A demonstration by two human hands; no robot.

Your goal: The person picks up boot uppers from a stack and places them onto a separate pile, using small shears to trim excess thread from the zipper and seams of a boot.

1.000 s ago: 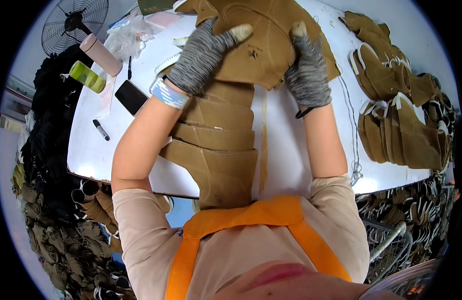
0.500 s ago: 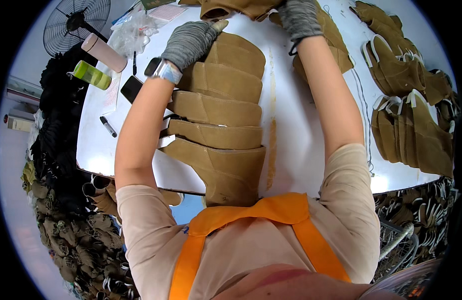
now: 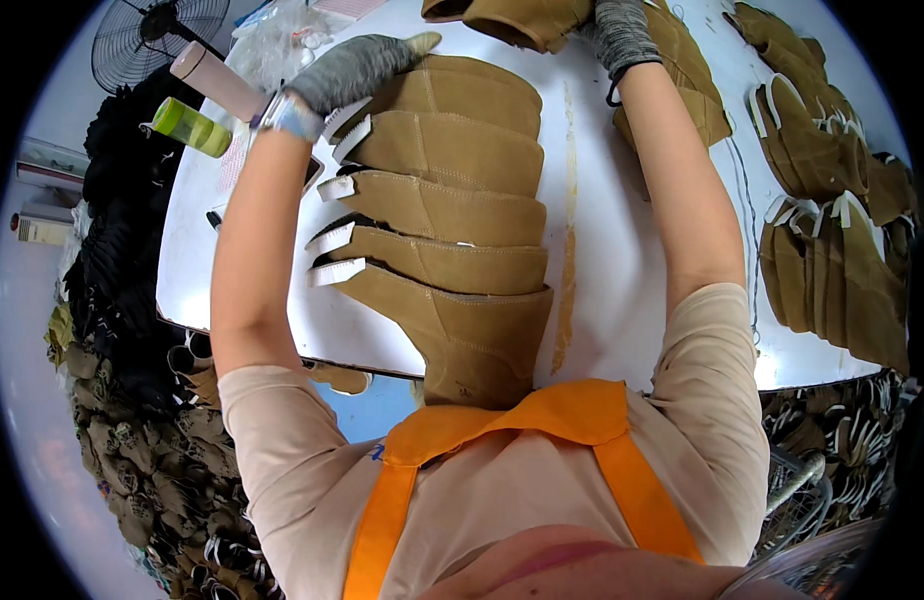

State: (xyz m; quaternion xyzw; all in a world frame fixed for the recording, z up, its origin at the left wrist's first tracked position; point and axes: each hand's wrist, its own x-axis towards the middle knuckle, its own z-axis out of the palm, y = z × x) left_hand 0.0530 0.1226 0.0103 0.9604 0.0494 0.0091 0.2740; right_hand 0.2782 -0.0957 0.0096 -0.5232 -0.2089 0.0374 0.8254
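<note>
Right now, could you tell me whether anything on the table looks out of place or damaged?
A long tan streak stains the white table beside the row of overlapped tan boot uppers. Nothing looks damaged.

Five tan suede boot uppers (image 3: 442,220) lie overlapped in a row down the white table, white tabs at their left ends. Another tan boot upper (image 3: 517,18) sits at the far edge.
</note>
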